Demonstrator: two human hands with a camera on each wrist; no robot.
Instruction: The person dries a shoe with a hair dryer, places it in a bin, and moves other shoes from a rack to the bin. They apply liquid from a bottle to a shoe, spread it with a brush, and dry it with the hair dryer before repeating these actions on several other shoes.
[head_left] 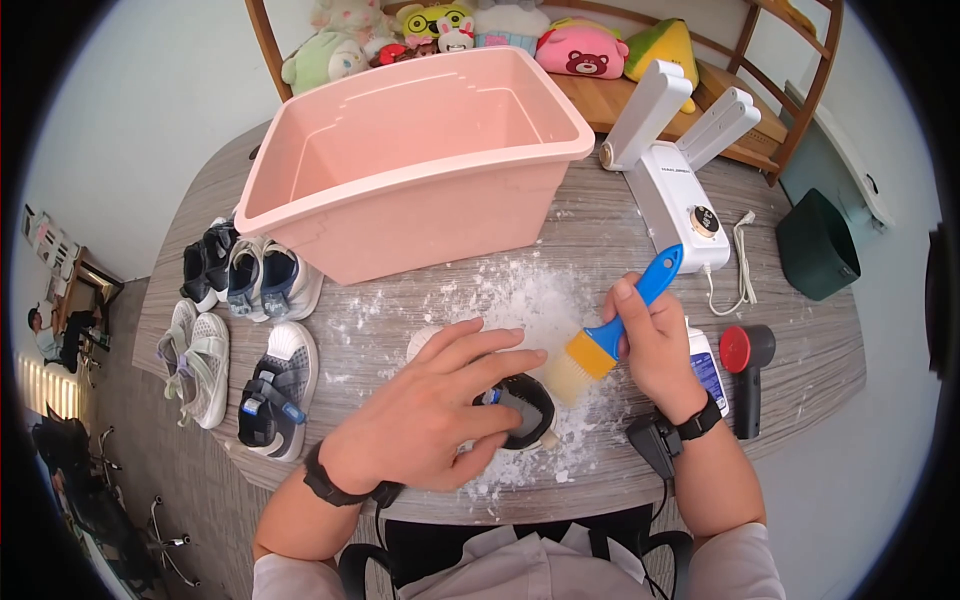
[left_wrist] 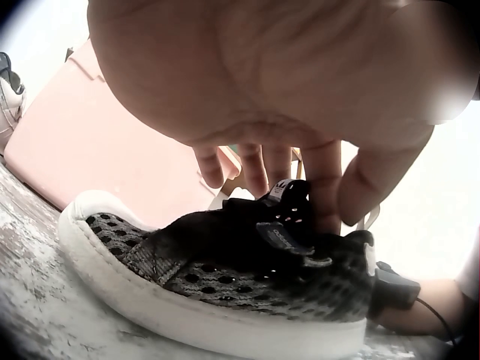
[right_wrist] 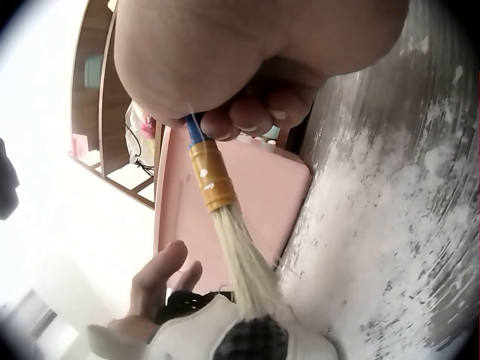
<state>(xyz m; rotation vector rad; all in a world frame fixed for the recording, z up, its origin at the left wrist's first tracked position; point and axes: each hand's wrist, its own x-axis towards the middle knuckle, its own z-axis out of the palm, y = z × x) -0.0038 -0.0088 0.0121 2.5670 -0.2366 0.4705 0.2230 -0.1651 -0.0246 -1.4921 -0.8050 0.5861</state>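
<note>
A dark mesh shoe (left_wrist: pixel 217 289) with a thick white sole sits on the table below my left hand (head_left: pixel 430 410). The left fingers are spread and mostly straight; in the left wrist view one fingertip (left_wrist: pixel 326 221) reaches down into the shoe's opening. Most of the shoe is hidden under that hand in the head view. My right hand (head_left: pixel 655 345) grips the blue handle of a paintbrush (head_left: pixel 595 350) with a yellow ferrule and pale bristles. In the right wrist view the bristle tips meet the white end of the shoe, just above its dark mesh patch (right_wrist: pixel 251 341).
White powder (head_left: pixel 530 300) is scattered over the wood-grain table. A large pink bin (head_left: pixel 430 215) stands behind, with several shoes (head_left: pixel 280 390) at left. To the right are a white shoe dryer (head_left: pixel 675 195), a white bottle (head_left: pixel 708 370), a handheld device (head_left: pixel 748 375) and a green bin (head_left: pixel 818 245).
</note>
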